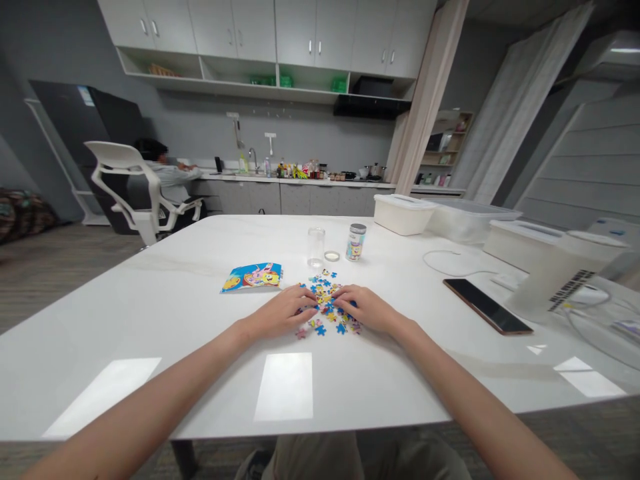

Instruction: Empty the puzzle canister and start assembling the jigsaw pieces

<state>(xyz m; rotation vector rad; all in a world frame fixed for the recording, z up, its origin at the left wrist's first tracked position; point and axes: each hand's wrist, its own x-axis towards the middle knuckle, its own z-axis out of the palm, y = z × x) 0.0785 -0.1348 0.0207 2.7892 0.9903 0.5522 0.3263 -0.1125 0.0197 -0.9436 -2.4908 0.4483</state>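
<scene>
A pile of small blue, yellow and pink jigsaw pieces (326, 293) lies on the white table (200, 320). My left hand (283, 312) rests flat on the pile's left side, fingers stretched toward the middle. My right hand (364, 308) lies flat on the right side, fingers pointing left. The fingertips of both hands nearly meet over the pieces. A colourful cartoon picture card (253, 276) lies just left of the pile.
Behind the pile stand an empty clear tube (315, 247), its lid (331, 255) and a small printed jar (355, 242). A dark phone (487, 305), a white cable, white lidded bins (404, 213) and a white appliance (560, 273) fill the right side. A person sits at the far counter.
</scene>
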